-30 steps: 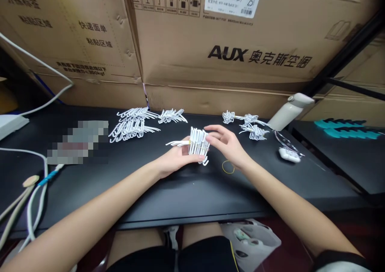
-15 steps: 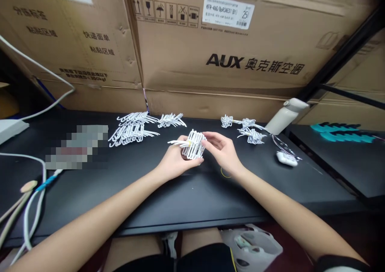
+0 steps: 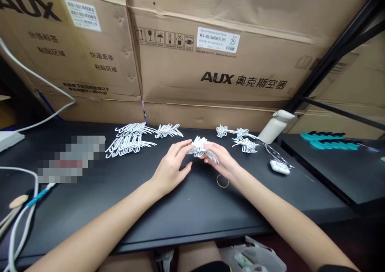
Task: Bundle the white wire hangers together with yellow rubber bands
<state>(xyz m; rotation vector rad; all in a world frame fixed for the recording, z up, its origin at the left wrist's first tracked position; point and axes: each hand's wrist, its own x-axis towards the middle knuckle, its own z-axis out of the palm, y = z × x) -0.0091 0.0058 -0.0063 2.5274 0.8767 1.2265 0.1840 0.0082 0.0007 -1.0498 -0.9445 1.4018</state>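
One white bundle (image 3: 199, 145) pinched by right fingers (image 3: 219, 151); left fingers (image 3: 178, 148) spread, touching it.

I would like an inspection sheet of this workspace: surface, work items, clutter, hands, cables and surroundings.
Surface: black tabletop, bare along the near edge.
Work items: bundle of white pieces in hand; similar bunches farther back, left and right; yellow band lying loose.
Clutter: pale bottle and small white case at right.
Hands: right hand holds the bundle; left hand has fingertips at its left end, contact unclear.
Cables: white cables at left.
Surroundings: cardboard cartons behind.
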